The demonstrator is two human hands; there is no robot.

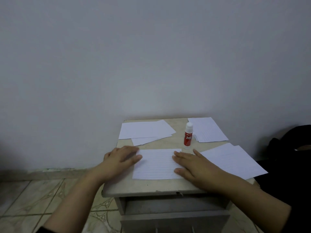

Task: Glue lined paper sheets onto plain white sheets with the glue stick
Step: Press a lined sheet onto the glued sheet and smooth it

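Note:
A lined paper sheet (157, 164) lies flat at the front middle of the small table (151, 187). My left hand (120, 159) presses flat on its left edge with straight fingers. My right hand (191, 165) presses flat on its right edge. A red glue stick (188, 136) with a white cap stands upright just behind the sheet. Plain white sheets (144, 131) lie at the back left. Lined sheets (207, 130) lie at the back right. More sheets (234, 160) lie at the front right, partly over the table's edge.
The table stands against a bare wall, with a drawer (175, 221) below its top. A dark object (289, 148) sits to the right of the table. Tiled floor (33, 197) lies to the left.

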